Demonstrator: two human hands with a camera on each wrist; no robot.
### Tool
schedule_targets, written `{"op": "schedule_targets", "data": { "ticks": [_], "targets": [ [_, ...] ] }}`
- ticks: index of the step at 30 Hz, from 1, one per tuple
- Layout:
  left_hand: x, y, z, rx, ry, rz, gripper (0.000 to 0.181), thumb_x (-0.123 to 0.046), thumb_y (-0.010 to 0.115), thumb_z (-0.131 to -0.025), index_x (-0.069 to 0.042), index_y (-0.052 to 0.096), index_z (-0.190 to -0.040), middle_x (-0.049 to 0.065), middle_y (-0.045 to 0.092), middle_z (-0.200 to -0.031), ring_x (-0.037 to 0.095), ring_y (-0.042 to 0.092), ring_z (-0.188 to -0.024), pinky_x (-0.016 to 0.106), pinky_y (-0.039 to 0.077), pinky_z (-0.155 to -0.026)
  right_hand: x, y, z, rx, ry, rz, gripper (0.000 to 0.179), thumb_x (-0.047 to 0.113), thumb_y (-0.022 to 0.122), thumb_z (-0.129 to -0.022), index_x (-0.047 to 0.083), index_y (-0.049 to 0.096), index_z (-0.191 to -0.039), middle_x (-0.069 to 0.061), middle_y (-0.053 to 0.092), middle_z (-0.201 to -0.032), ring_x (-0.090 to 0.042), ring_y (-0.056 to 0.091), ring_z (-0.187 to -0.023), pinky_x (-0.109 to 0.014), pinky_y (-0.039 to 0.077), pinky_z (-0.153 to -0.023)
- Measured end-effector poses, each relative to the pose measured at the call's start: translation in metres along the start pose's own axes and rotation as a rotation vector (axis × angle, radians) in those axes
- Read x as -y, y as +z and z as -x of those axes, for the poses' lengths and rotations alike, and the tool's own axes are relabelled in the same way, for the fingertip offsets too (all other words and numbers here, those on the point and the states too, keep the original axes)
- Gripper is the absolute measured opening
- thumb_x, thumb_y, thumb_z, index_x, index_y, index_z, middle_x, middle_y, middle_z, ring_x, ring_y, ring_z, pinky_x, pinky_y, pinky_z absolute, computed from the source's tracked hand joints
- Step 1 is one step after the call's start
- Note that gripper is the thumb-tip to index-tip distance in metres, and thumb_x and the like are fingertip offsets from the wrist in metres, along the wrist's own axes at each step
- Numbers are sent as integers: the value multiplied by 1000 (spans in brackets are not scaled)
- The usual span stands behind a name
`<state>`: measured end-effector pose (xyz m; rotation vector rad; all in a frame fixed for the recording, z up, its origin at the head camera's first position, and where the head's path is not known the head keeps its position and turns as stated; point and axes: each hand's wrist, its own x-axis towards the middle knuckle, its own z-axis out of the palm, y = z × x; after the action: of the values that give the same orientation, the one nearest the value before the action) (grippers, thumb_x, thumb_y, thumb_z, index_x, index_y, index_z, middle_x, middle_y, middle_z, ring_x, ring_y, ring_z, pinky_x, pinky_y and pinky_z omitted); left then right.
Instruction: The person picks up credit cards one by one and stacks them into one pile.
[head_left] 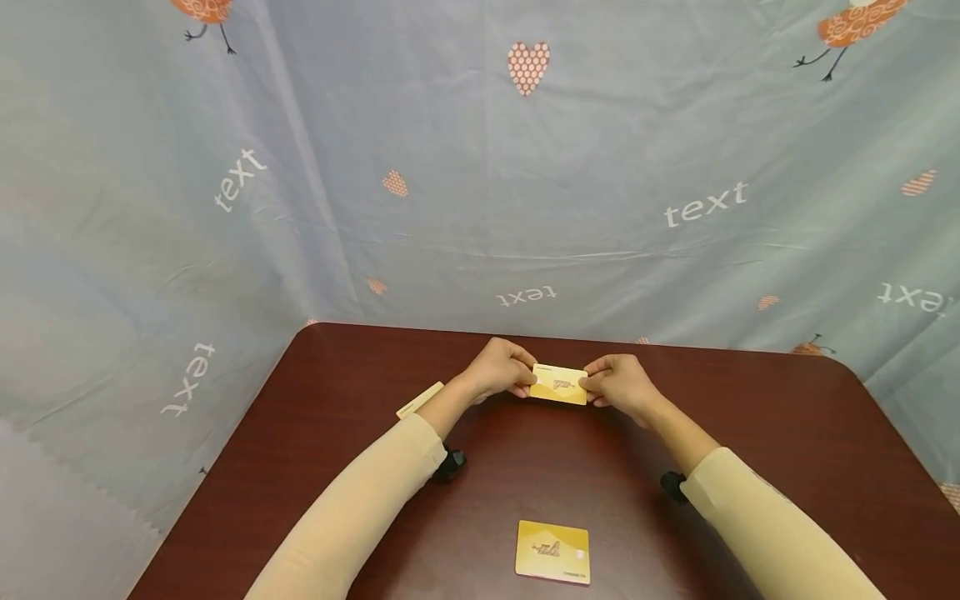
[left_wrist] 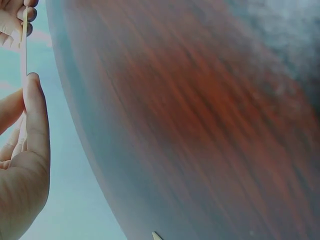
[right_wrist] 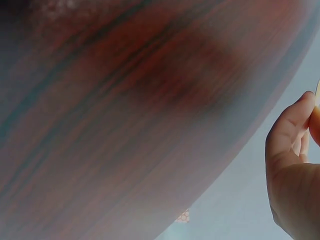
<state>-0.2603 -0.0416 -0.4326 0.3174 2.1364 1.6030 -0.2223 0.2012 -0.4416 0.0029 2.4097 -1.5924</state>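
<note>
Both hands hold up one yellow card [head_left: 558, 384] with a small brown drawing on its face, above the far part of the table. My left hand [head_left: 504, 368] pinches its left edge between thumb and fingers. At the opposite edge, my right hand [head_left: 619, 385] grips it the same way. Seen edge-on in the left wrist view, the card [left_wrist: 24, 55] is a thin strip between the two hands. The right wrist view shows only the right hand [right_wrist: 295, 155] and a sliver of card [right_wrist: 318, 92] at the frame's edge.
A second yellow card [head_left: 552, 552] lies near the table's front. Another pale yellow card [head_left: 418, 400] lies left of the left hand, partly hidden by the forearm. The dark red-brown table [head_left: 765, 417] ends at a grey-blue printed curtain [head_left: 600, 167].
</note>
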Motion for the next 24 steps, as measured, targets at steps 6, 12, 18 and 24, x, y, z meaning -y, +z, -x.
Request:
{"op": "schedule_targets", "data": {
  "ticks": [6,12,18,24],
  "targets": [
    [-2,0,6,17,-19,6,33,9,71,-93,15,65,-124,18,73,-92,17,70,-63,29,63,-65,2,1,7,15,0,-32,28,4,67,-101,-11,60,-123,-16,73,-98,-20,70,-79,-33,61,-74],
    [-1,-1,17,24,-48,42,32,9,71,-93,13,65,-124,18,74,-92,18,70,-62,29,63,-65,2,3,14,39,-2,-39,25,4,69,-100,-10,62,-120,-15,72,-96,-21,68,-79,-32,61,-74],
    [1,0,27,33,-58,79,30,9,72,-92,13,67,-120,17,74,-89,18,71,-63,32,63,-67,2,3,22,57,-5,-40,23,4,69,-99,-9,63,-118,-14,72,-92,-22,69,-79,-33,61,-74],
    [0,2,40,27,-60,84,27,10,72,-91,13,68,-118,16,73,-85,17,70,-61,32,64,-67,1,6,30,82,-21,-55,23,4,70,-99,-9,63,-117,-14,72,-91,-23,69,-78,-36,62,-75]
  ]
}}
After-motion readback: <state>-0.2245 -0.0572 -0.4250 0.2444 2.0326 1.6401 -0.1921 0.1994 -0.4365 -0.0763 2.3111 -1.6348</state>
